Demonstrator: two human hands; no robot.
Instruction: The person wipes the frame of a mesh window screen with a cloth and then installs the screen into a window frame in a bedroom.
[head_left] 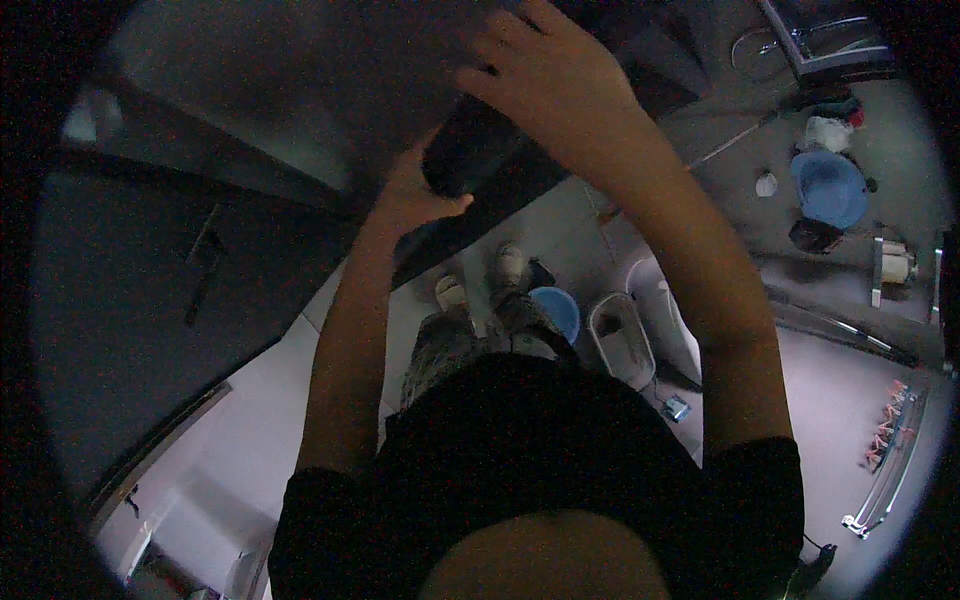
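Note:
In dim light, a dark object with a rounded end (462, 150) sits in front of me; its kind cannot be made out. My left hand (412, 195) curves round its lower end, thumb reaching across the near side and the other fingers mostly hidden. Farther up, my right hand (535, 65) has its fingers stretched out and spread over the dark area at the top. Whether its fingertips touch the object is too dark to see. Beneath both hands runs a dark ledge-like edge (520, 195).
A dark door-like panel (130, 300) with a handle is at left. Near my feet are a blue basin (556, 312) and a pale oblong tub (622, 340). Another blue basin (830, 190) lies far right. A metal rail (888, 460) with red clips hangs at lower right.

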